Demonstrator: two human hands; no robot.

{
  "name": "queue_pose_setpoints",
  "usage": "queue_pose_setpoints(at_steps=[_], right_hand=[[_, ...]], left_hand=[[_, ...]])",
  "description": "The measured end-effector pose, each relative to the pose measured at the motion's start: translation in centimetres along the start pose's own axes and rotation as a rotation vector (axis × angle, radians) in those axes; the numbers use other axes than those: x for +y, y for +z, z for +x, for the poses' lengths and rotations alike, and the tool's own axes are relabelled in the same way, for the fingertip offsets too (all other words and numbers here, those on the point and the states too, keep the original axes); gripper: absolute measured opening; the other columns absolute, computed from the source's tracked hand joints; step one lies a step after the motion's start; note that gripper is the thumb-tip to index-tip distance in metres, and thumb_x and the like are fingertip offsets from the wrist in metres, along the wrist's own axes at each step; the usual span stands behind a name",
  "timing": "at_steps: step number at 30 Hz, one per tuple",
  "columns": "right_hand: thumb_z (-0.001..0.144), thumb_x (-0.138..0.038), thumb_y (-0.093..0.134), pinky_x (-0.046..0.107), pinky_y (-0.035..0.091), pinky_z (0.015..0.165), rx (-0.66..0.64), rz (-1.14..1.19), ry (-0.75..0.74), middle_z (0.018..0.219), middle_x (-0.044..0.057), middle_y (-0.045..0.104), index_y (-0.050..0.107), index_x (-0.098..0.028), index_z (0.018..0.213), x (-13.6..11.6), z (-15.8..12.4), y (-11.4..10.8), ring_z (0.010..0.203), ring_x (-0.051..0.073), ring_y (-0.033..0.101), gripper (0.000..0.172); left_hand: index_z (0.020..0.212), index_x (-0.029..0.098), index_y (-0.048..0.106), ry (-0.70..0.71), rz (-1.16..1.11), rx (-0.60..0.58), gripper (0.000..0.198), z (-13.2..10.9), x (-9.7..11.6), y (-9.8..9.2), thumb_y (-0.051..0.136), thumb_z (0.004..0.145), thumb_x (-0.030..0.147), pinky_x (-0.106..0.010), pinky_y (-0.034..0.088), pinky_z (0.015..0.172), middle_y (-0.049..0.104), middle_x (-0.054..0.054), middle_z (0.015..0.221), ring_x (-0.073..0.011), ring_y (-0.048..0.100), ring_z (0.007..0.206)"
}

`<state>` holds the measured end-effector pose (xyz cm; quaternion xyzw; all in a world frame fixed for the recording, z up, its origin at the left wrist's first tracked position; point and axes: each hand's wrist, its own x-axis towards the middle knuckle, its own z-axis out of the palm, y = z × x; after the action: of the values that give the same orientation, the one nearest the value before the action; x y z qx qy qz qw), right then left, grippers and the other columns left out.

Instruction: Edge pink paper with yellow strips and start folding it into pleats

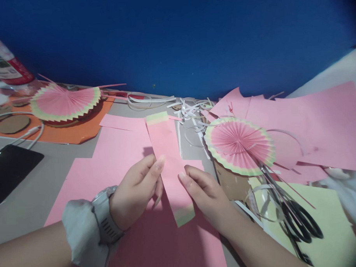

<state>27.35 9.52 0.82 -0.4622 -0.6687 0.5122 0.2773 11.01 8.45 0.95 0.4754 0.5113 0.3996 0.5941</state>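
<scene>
A pink paper strip [173, 149] with pale green bands at both ends is held slanting above the desk. My left hand [141, 179] pinches its left edge, thumb on top. On the opposite edge, my right hand [203, 189] grips the strip between thumb and bent fingers. Beneath both hands lie large pink paper sheets [88, 188]. To the right rests a round pleated paper fan [236, 141], pink with yellow-green edging. Black-handled scissors [300, 219] lie beside it, blades toward the fan.
A second pleated fan [65, 104] sits on orange paper [90, 132] at the left. A black phone-like device [13, 174] lies nearer, by a white cable [35, 130]. White paper scraps [190, 110] pile up before the blue panel [169, 39]. Yellow-green paper [318, 200] lies right.
</scene>
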Motion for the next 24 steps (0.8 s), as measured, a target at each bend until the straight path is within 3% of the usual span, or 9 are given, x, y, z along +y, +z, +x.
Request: queue_pose_setpoints(at_steps=[10, 17, 24], right_hand=[[0.093, -0.039, 0.038, 0.023, 0.023, 0.048, 0.003, -0.039, -0.023, 0.060, -0.006, 0.023, 0.025, -0.021, 0.062, -0.02, -0.04, 0.02, 0.053, 0.009, 0.025, 0.039], [0.094, -0.041, 0.035, 0.022, 0.028, 0.050, -0.058, 0.027, 0.021, 0.056, -0.006, 0.031, 0.030, -0.021, 0.063, -0.18, -0.13, -0.08, 0.051, 0.009, 0.034, 0.038], [0.093, -0.037, 0.038, 0.022, 0.023, 0.049, -0.028, -0.063, -0.054, 0.058, -0.006, 0.023, 0.023, -0.021, 0.061, 0.04, 0.03, -0.05, 0.052, 0.009, 0.026, 0.039]], left_hand=[[0.063, 0.020, 0.042, 0.030, 0.010, 0.041, 0.037, -0.06, 0.20, -0.12, 0.040, 0.093, 0.043, -0.016, 0.034, 0.038, 0.043, 0.010, 0.040, -0.0040, 0.039, 0.033], [0.061, 0.020, 0.040, 0.051, 0.002, 0.095, 0.041, -0.01, 0.15, -0.20, 0.037, 0.094, 0.044, -0.017, 0.033, 0.037, 0.040, 0.009, 0.039, -0.0049, 0.037, 0.034], [0.061, 0.020, 0.040, 0.049, -0.008, 0.122, 0.039, 0.12, 0.00, -0.38, 0.039, 0.094, 0.042, -0.017, 0.033, 0.036, 0.040, 0.010, 0.038, -0.0050, 0.037, 0.032]])
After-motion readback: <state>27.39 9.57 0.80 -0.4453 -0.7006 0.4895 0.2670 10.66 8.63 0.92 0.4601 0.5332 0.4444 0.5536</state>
